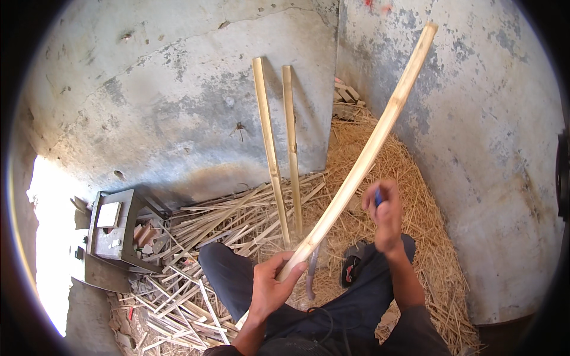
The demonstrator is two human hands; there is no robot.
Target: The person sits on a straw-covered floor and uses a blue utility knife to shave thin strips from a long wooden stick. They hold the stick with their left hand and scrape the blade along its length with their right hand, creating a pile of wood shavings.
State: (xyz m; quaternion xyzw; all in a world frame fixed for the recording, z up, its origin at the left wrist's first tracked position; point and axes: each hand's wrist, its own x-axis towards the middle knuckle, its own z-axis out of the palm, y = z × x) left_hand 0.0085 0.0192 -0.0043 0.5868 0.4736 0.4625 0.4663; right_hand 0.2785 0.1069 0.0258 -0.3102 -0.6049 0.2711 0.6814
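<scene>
My left hand (272,285) is closed around the lower part of a long, pale split-bamboo strip (362,161). The strip rises at a slant to the upper right, and its lower end passes under my left wrist. To the right of it, apart from it, my right hand (387,218) is raised and somewhat blurred. Its fingers curl round a small blue object (378,197), mostly hidden, whose kind I cannot make out. Below the strip, between my legs, a greyish curved piece (311,277) stands out.
Two more bamboo strips (268,142) lean against the worn wall (196,89). Cut strips (231,210) pile up at the left, and fine shavings (436,261) cover the floor at the right. A dark wooden stool (116,228) is beside broken bricks (145,236).
</scene>
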